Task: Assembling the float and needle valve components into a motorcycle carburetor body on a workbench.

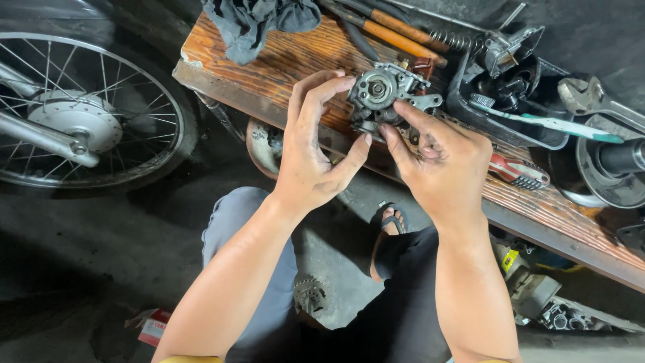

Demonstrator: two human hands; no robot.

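Both the left hand (310,158) and right hand (443,161) pinch the grimy carburetor (383,97) by fingertips above the wooden surface (282,60); greasy fingers could let it slip and fall.

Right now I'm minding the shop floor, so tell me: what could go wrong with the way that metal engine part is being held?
1. Both hands, left hand and right hand, hold the metal engine part by the fingertips above the wooden bench's edge; a slip could drop it toward the sandalled foot.
2. The fingers look greasy, which may weaken the grip.
3. The red-handled tool lies near the bench edge by the right hand; a nudge might knock it off.
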